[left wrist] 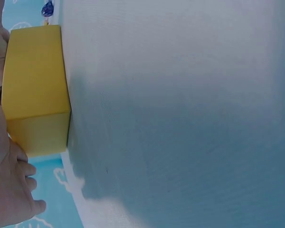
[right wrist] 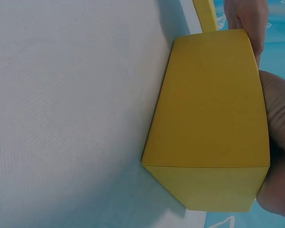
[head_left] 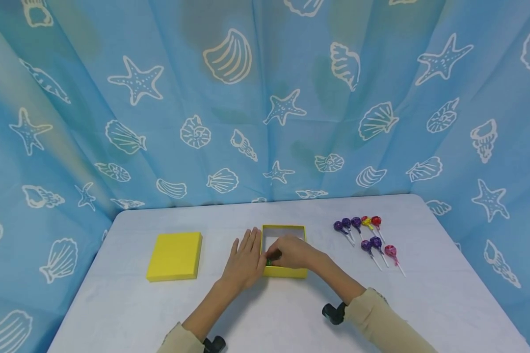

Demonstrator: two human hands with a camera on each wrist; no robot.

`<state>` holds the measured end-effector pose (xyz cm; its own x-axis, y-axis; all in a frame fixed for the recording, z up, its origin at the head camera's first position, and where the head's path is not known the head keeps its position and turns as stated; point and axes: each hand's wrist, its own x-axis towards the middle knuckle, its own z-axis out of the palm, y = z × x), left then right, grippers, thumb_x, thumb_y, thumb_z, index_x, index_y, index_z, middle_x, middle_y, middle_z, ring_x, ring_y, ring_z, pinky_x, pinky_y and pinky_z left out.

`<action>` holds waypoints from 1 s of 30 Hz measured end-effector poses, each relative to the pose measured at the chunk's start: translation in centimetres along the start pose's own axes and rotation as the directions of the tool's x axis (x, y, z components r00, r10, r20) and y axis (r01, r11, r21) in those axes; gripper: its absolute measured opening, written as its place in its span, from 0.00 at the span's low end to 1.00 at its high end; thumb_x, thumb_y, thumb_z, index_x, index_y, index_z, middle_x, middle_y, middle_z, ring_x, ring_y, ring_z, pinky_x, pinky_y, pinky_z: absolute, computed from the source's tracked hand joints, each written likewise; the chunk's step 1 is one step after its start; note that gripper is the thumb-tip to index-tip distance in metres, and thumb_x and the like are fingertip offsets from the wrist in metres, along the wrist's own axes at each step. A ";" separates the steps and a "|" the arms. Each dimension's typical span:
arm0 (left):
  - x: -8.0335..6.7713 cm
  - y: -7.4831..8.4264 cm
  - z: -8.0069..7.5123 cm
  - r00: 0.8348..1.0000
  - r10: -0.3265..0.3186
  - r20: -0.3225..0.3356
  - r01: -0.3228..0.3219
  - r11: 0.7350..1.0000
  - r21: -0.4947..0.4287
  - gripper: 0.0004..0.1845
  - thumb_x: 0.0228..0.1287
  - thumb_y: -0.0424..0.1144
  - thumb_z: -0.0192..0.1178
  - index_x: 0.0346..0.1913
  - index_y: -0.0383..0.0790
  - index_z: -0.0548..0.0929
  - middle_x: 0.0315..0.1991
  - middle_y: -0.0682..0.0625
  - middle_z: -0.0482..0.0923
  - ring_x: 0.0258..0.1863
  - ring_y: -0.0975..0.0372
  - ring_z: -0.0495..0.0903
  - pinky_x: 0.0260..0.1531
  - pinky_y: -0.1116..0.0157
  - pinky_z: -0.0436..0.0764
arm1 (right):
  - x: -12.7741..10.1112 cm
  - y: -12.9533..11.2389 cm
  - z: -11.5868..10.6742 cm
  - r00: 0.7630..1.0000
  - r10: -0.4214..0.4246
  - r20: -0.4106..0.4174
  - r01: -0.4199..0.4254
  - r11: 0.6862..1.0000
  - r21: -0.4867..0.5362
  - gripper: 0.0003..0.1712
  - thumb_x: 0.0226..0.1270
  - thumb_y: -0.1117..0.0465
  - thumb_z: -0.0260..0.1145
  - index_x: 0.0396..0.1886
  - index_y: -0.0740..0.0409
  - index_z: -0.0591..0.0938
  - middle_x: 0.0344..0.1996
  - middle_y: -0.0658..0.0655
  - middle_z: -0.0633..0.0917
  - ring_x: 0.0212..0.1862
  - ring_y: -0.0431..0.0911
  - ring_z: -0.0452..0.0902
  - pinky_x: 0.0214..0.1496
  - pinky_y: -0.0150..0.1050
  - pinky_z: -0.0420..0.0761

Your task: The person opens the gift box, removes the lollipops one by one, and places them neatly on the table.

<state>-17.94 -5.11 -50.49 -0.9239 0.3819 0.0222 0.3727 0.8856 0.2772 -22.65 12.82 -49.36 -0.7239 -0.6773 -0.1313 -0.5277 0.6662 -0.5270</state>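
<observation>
An open yellow box [head_left: 284, 271] stands mid-table; its outer walls fill the left wrist view [left wrist: 35, 90] and the right wrist view [right wrist: 209, 123]. My left hand [head_left: 249, 245] lies flat with straight fingers against the box's left wall, and its palm [left wrist: 7, 190] shows beside the box. My right hand [head_left: 277, 255] reaches over the front left corner of the box and pinches a small dark green lollipop [head_left: 272, 258] just inside the rim. In the right wrist view, the right hand [right wrist: 280, 152] wraps over the box's top edge. The box's inside is mostly hidden.
The yellow lid [head_left: 174, 256] lies flat left of the box. Several lollipops [head_left: 367, 236], purple, red and yellow, lie in two rows to the right. A blue seashell curtain [head_left: 265, 98] closes off the back and both sides of the white table [head_left: 291, 318].
</observation>
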 end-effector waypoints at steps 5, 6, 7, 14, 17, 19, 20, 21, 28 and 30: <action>-0.1 0.0 0.1 1.000 0.002 -0.012 -0.002 1.000 0.006 0.33 0.80 0.48 0.39 0.78 0.30 0.52 0.78 0.39 0.49 0.78 0.49 0.46 0.72 0.45 0.48 | 0.1 -0.1 0.1 1.000 0.005 0.009 -0.005 1.000 -0.003 0.12 0.63 0.63 0.73 0.46 0.55 0.90 0.33 0.43 0.88 0.33 0.34 0.79 0.43 0.31 0.80; 0.0 0.0 0.1 1.000 0.002 -0.014 -0.002 1.000 0.005 0.33 0.80 0.47 0.39 0.78 0.30 0.52 0.78 0.39 0.49 0.78 0.49 0.46 0.72 0.45 0.49 | 0.1 -0.2 0.1 1.000 0.006 0.012 -0.006 1.000 -0.003 0.12 0.63 0.63 0.73 0.46 0.56 0.90 0.33 0.44 0.88 0.33 0.34 0.79 0.43 0.31 0.80; 0.0 0.0 0.1 1.000 0.001 -0.011 -0.001 1.000 0.006 0.33 0.80 0.47 0.39 0.78 0.30 0.52 0.78 0.39 0.49 0.78 0.49 0.46 0.72 0.45 0.49 | 0.1 -0.2 0.1 1.000 0.008 0.015 -0.008 1.000 -0.004 0.12 0.63 0.63 0.73 0.47 0.56 0.90 0.33 0.44 0.88 0.33 0.34 0.79 0.43 0.31 0.80; 0.0 0.0 0.1 1.000 0.000 -0.007 0.000 1.000 -0.003 0.33 0.79 0.47 0.39 0.78 0.29 0.52 0.78 0.39 0.50 0.77 0.48 0.46 0.72 0.45 0.49 | 0.1 -0.3 0.1 1.000 0.006 0.026 -0.006 1.000 0.007 0.12 0.63 0.64 0.73 0.47 0.56 0.90 0.33 0.44 0.88 0.32 0.34 0.79 0.42 0.32 0.80; 0.0 0.0 0.1 1.000 -0.003 -0.002 0.003 1.000 0.004 0.34 0.79 0.47 0.38 0.78 0.30 0.51 0.78 0.39 0.49 0.78 0.49 0.46 0.72 0.45 0.48 | 0.2 -0.3 0.0 1.000 -0.003 0.020 0.003 1.000 0.009 0.12 0.63 0.64 0.73 0.46 0.56 0.90 0.34 0.44 0.88 0.33 0.34 0.80 0.44 0.32 0.80; 0.1 -0.1 0.2 1.000 -0.001 -0.004 0.001 1.000 0.005 0.34 0.79 0.47 0.38 0.78 0.30 0.51 0.78 0.39 0.49 0.78 0.49 0.46 0.72 0.45 0.49 | 0.2 -0.2 0.1 1.000 -0.009 0.014 0.009 1.000 0.008 0.11 0.64 0.63 0.73 0.46 0.56 0.90 0.34 0.44 0.88 0.33 0.35 0.79 0.44 0.32 0.80; 0.1 -0.1 0.2 1.000 0.000 -0.005 0.001 1.000 0.006 0.34 0.79 0.47 0.37 0.78 0.30 0.51 0.78 0.39 0.49 0.78 0.49 0.46 0.72 0.45 0.49 | 0.2 -0.2 0.1 1.000 -0.011 0.008 0.011 1.000 0.009 0.10 0.64 0.63 0.73 0.45 0.56 0.90 0.33 0.44 0.88 0.33 0.35 0.79 0.44 0.32 0.80; 0.1 -0.1 0.3 1.000 0.001 -0.007 -0.001 1.000 0.006 0.34 0.79 0.48 0.37 0.78 0.29 0.51 0.78 0.39 0.49 0.77 0.49 0.46 0.72 0.45 0.49 | 0.2 -0.2 0.1 1.000 -0.013 0.003 0.013 1.000 0.011 0.10 0.64 0.63 0.73 0.44 0.56 0.90 0.32 0.44 0.87 0.32 0.36 0.79 0.43 0.32 0.80; 0.1 -0.1 0.3 1.000 0.005 -0.012 -0.005 1.000 -0.003 0.33 0.79 0.47 0.38 0.78 0.30 0.52 0.78 0.39 0.49 0.77 0.49 0.46 0.72 0.45 0.49 | 0.2 0.1 0.3 0.999 -0.002 -0.052 0.003 1.000 0.020 0.10 0.62 0.67 0.72 0.44 0.58 0.88 0.30 0.45 0.84 0.31 0.38 0.76 0.38 0.33 0.79; 0.1 -0.1 0.3 1.000 0.008 -0.016 -0.008 1.000 -0.008 0.33 0.79 0.47 0.38 0.78 0.30 0.52 0.78 0.39 0.49 0.77 0.49 0.46 0.71 0.45 0.49 | 0.0 0.1 0.2 0.998 0.004 -0.059 -0.002 0.999 0.039 0.13 0.62 0.68 0.71 0.47 0.59 0.88 0.32 0.46 0.86 0.31 0.37 0.78 0.38 0.33 0.79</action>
<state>-18.09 -5.10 -50.81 -0.9220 0.3851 0.0395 0.3798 0.8802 0.2847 -22.63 12.78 -49.62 -0.7510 -0.6550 -0.0836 -0.5087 0.6546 -0.5592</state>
